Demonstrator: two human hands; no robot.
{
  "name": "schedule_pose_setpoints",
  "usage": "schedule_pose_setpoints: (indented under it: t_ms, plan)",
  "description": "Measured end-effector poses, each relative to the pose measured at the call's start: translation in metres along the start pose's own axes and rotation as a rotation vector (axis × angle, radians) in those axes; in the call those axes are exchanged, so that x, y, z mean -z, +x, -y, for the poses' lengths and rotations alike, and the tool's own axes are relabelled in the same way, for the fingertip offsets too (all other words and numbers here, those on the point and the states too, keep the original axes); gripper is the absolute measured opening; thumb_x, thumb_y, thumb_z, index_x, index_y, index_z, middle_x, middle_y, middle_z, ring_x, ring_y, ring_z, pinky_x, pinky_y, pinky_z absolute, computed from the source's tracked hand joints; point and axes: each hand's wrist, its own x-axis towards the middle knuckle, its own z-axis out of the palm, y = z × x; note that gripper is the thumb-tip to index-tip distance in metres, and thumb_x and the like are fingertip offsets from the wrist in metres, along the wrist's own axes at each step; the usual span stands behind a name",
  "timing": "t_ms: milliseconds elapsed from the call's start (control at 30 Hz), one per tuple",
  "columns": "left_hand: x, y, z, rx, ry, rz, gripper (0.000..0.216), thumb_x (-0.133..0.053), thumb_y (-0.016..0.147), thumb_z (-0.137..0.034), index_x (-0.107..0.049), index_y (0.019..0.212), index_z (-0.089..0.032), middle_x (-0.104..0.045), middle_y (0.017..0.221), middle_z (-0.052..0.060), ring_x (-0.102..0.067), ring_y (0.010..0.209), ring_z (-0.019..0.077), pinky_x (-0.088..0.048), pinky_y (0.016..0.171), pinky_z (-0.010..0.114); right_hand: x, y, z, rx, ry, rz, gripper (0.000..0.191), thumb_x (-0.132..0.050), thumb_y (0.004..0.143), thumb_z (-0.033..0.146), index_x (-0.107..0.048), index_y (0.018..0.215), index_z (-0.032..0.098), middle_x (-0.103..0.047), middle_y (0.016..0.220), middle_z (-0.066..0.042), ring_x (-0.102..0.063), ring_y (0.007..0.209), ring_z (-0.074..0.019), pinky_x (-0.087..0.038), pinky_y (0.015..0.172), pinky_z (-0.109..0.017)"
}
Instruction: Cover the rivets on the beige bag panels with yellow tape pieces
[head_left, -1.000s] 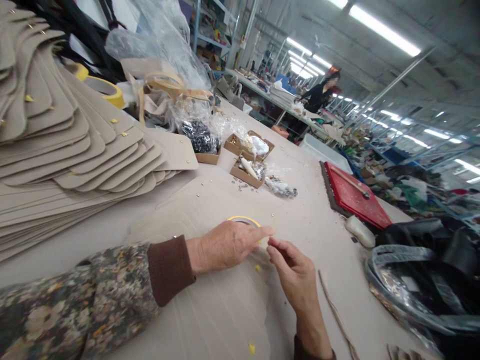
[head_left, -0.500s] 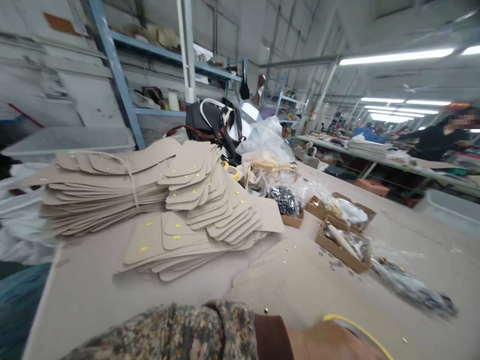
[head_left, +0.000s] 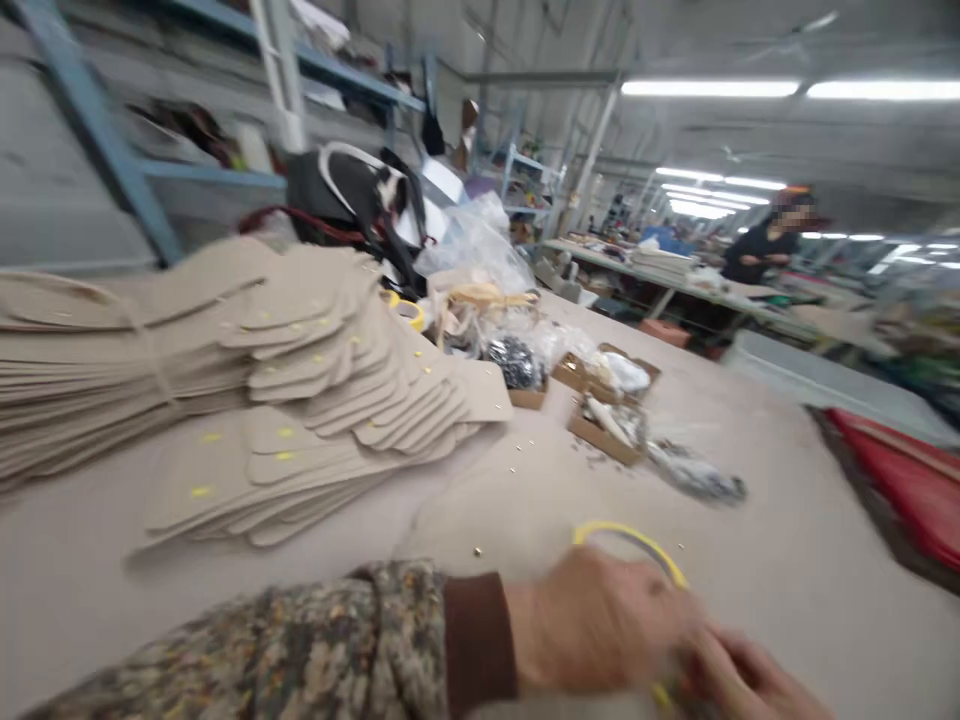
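Note:
My left hand (head_left: 607,620), below a camouflage sleeve with a brown cuff, is closed on a thin yellow ring (head_left: 634,530) that looks like a roll of yellow tape. The ring's far edge shows beyond my knuckles; my hand covers much of the rest. Against the left fingertips, at the lower edge, my right hand (head_left: 750,670) is blurred with its fingers drawn together. What they pinch, if anything, is hidden. Just ahead of my left hand lies a flat beige panel (head_left: 480,510) with small brass-coloured pieces (head_left: 478,552) on and near it.
Stacked beige panels with yellow marks (head_left: 300,430) and a tied bundle of them (head_left: 82,370) stand at left. Small cardboard boxes (head_left: 607,440), plastic bags (head_left: 480,250) and yellow tape rolls (head_left: 409,314) sit farther back. Red material (head_left: 900,490) lies right. A person (head_left: 769,245) stands behind another table.
The view has swung right and things appear farther left. My left hand shows more fully with the yellow ring, and my right hand has come into view beside it.

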Motion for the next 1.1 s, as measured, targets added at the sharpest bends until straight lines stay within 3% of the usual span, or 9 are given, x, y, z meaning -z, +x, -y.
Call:
schedule_pose_setpoints:
  t_ms: [33,100,267,500,633,800,1000,1100]
  plan:
    - [0.001,0.003,0.003,0.058,0.067,0.075,0.017,-0.043,0.100,-0.022,-0.058,0.109,-0.021,-0.070,0.099,0.005,-0.066,0.084,0.0159,-0.051,0.062,0.028,0.012,-0.011,0.000,-0.096,-0.014,0.010,0.035,-0.069,0.066,0.062,-0.073,0.066,0.027,-0.070,0.059,-0.007,-0.066,0.055,-0.0270,-0.052,0.048,-0.035]
    - [-0.003,0.011,0.013,0.073,0.065,0.104,0.015,-0.045,0.098,-0.015,-0.058,0.106,-0.016,-0.069,0.096,0.008,-0.066,0.085,0.0210,-0.052,0.070,0.034,0.021,-0.022,0.003,-0.206,0.063,0.055,0.040,-0.068,0.069,0.061,-0.073,0.071,0.022,-0.072,0.065,-0.006,-0.066,0.057,-0.0233,-0.055,0.055,-0.033]
    - [-0.014,0.018,0.029,0.021,0.080,0.169,0.013,-0.049,0.093,-0.009,-0.058,0.099,-0.016,-0.069,0.097,0.010,-0.063,0.094,0.0269,-0.049,0.079,0.039,0.012,-0.014,0.000,-0.313,0.242,0.089,0.045,-0.074,0.065,0.059,-0.072,0.076,0.016,-0.070,0.062,-0.004,-0.064,0.056,-0.0169,-0.054,0.056,-0.027]
    - [-0.005,0.000,0.027,-0.001,0.074,0.230,0.016,-0.051,0.085,-0.005,-0.055,0.093,-0.018,-0.068,0.087,0.006,-0.063,0.077,0.0228,-0.043,0.063,0.032,0.023,-0.014,0.009,-0.401,0.355,0.134,0.047,-0.081,0.058,0.056,-0.069,0.075,0.014,-0.069,0.060,-0.004,-0.062,0.052,-0.0128,-0.052,0.056,-0.023]
    - [-0.010,-0.010,0.028,0.006,0.061,0.204,0.015,-0.049,0.087,-0.005,-0.054,0.093,-0.018,-0.067,0.088,0.007,-0.062,0.079,0.0240,-0.042,0.063,0.033,0.033,-0.019,0.017,-0.469,0.308,0.290,0.045,-0.081,0.058,0.054,-0.070,0.073,0.012,-0.066,0.057,-0.002,-0.054,0.044,-0.0093,-0.044,0.048,-0.020]
    - [-0.013,-0.012,0.030,-0.003,0.034,0.189,0.016,-0.049,0.088,-0.004,-0.054,0.094,-0.018,-0.067,0.090,0.006,-0.061,0.080,0.0235,-0.042,0.066,0.034,0.029,-0.026,0.015,-0.427,0.120,0.324,0.037,-0.074,0.064,0.052,-0.068,0.069,0.015,-0.059,0.053,0.001,-0.049,0.045,-0.0113,-0.040,0.044,-0.022]
    - [-0.016,-0.012,0.031,-0.002,0.021,0.178,0.015,-0.050,0.088,-0.005,-0.053,0.093,-0.018,-0.067,0.090,0.006,-0.061,0.079,0.0236,-0.041,0.064,0.035,0.022,-0.027,0.013,-0.238,-0.160,0.318,0.033,-0.060,0.075,0.049,-0.070,0.070,0.018,-0.059,0.055,0.000,-0.053,0.051,-0.0158,-0.043,0.049,-0.026]
    - [-0.017,-0.013,0.032,-0.002,0.021,0.175,0.015,-0.050,0.088,-0.005,-0.053,0.093,-0.018,-0.067,0.091,0.006,-0.060,0.079,0.0233,-0.040,0.063,0.035,0.023,-0.027,0.014,-0.236,-0.165,0.327,0.033,-0.060,0.075,0.050,-0.071,0.075,0.019,-0.059,0.054,0.000,-0.054,0.050,-0.0161,-0.043,0.049,-0.026]
